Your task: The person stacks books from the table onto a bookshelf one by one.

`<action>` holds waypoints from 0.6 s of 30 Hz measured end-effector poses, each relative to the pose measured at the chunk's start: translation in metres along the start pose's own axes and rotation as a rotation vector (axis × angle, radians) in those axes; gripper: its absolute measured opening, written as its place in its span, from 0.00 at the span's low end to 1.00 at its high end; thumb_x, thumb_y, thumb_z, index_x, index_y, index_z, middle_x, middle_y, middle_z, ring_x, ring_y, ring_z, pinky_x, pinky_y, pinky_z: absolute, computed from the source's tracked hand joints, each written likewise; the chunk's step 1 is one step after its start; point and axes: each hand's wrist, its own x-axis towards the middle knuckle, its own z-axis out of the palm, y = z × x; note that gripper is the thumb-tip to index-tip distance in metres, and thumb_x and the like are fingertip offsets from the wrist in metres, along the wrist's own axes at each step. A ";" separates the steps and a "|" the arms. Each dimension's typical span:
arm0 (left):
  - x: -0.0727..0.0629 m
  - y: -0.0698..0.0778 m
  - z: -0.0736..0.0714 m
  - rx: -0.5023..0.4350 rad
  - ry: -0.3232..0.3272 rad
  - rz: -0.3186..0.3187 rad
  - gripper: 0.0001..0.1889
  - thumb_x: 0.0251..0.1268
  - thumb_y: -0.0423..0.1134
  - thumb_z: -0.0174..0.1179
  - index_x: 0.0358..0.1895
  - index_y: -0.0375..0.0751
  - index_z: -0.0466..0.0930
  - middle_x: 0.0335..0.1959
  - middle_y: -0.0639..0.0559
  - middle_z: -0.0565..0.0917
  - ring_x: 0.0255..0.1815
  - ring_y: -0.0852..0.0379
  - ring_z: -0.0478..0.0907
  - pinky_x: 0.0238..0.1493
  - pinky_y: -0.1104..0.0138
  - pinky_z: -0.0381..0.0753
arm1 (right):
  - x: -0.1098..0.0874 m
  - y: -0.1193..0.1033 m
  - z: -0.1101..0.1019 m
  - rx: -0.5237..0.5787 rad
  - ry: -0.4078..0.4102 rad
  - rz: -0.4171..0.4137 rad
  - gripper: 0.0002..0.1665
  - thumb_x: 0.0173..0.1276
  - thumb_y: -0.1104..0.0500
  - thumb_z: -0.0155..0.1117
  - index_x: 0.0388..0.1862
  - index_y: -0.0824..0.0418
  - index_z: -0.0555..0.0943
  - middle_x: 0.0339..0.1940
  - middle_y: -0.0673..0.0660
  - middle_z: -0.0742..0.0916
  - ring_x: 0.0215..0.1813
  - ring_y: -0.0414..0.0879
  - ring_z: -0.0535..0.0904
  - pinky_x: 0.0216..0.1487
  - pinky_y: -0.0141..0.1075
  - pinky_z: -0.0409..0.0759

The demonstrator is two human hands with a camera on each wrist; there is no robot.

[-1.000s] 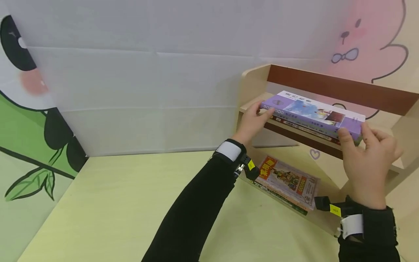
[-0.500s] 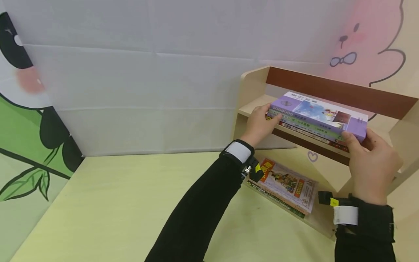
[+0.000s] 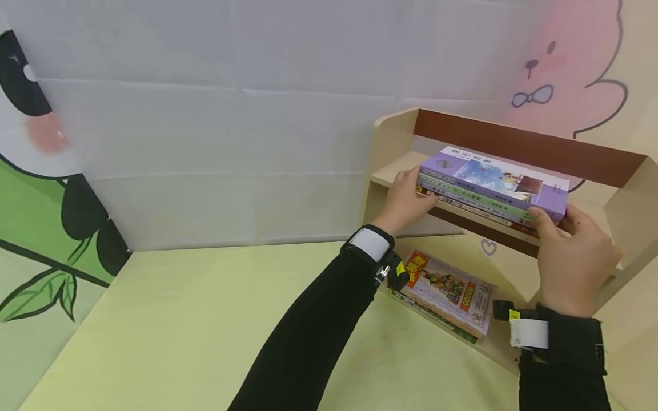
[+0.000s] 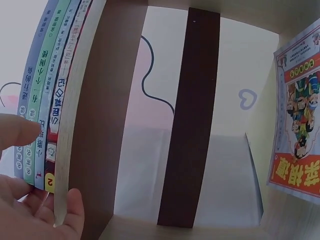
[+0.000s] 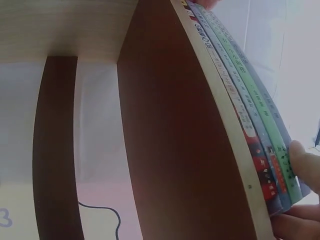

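Note:
On the upper board of the wooden shelf (image 3: 390, 173) lies a stack of books, the top one a purple-and-white book (image 3: 496, 177). Beneath it show a green spine (image 3: 478, 197), a pale blue spine (image 4: 56, 100) and a red-and-black spine (image 5: 260, 165). My left hand (image 3: 403, 202) grips the stack's left end, its thumb on the spines. At the right end my right hand (image 3: 578, 254) grips the stack, thumb (image 5: 301, 160) against the spines near the corner. The spines run along the board's front edge. The far sides of the books are hidden.
More books (image 3: 449, 291) lie stacked on the shelf's lower level, a red-and-yellow titled cover on top. The shelf stands on a pale yellow table (image 3: 205, 319) against a grey-white wall covering (image 3: 231, 131). A brown back rail (image 3: 514, 142) crosses the shelf's top.
The stack has shifted slightly right along the upper board. The green spine, mostly covered before, now shows under the purple book. Both hands have kept hold of the ends, the left thumb now lower.

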 end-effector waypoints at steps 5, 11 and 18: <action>-0.010 -0.011 -0.007 -0.068 -0.022 0.012 0.36 0.66 0.38 0.61 0.75 0.42 0.56 0.72 0.45 0.63 0.70 0.50 0.63 0.66 0.61 0.67 | -0.003 0.003 0.004 -0.013 -0.063 -0.110 0.32 0.68 0.38 0.58 0.69 0.48 0.73 0.60 0.54 0.82 0.57 0.55 0.80 0.51 0.23 0.74; -0.028 -0.019 -0.016 -0.167 -0.012 0.001 0.30 0.69 0.36 0.57 0.73 0.40 0.61 0.71 0.47 0.67 0.68 0.50 0.67 0.64 0.63 0.70 | -0.013 0.008 0.007 0.110 0.004 -0.268 0.27 0.72 0.50 0.55 0.67 0.58 0.74 0.62 0.59 0.81 0.61 0.59 0.77 0.60 0.35 0.69; -0.071 -0.016 -0.011 -0.282 -0.063 0.074 0.16 0.70 0.32 0.55 0.59 0.38 0.78 0.57 0.49 0.81 0.55 0.56 0.78 0.52 0.72 0.76 | -0.067 0.031 0.027 0.382 0.259 -0.694 0.20 0.64 0.60 0.55 0.48 0.74 0.81 0.52 0.66 0.85 0.61 0.49 0.77 0.65 0.32 0.67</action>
